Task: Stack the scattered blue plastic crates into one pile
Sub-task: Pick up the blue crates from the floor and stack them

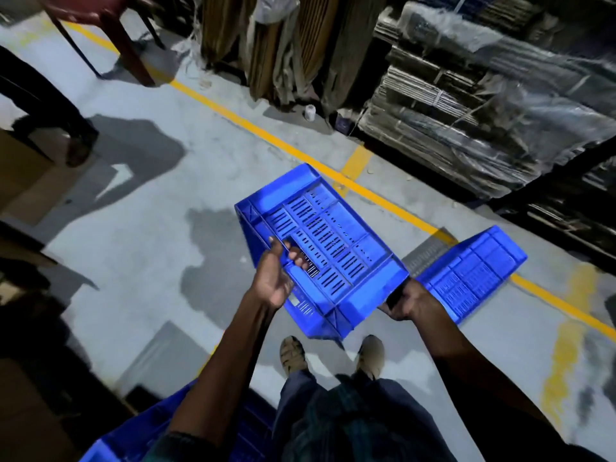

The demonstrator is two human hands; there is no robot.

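Note:
I hold a blue slotted plastic crate (320, 241) in the air above the grey floor, tilted with its open side facing me. My left hand (278, 278) grips its left long rim, fingers hooked over the edge. My right hand (405, 300) grips the near right corner from underneath. A second blue crate (473, 271) lies on the floor to the right, behind the held one, crossing the yellow line. Part of another blue crate (133, 438) shows at the bottom left, behind my left arm.
Bundles of flattened cardboard (466, 105) wrapped in plastic fill the right and back. A yellow floor line (260, 131) runs diagonally. A dark red chair (110, 31) stands at the top left, with another person's leg (50, 108) nearby. Cardboard boxes (30, 181) line the left edge. My feet (333, 358) are below the crate.

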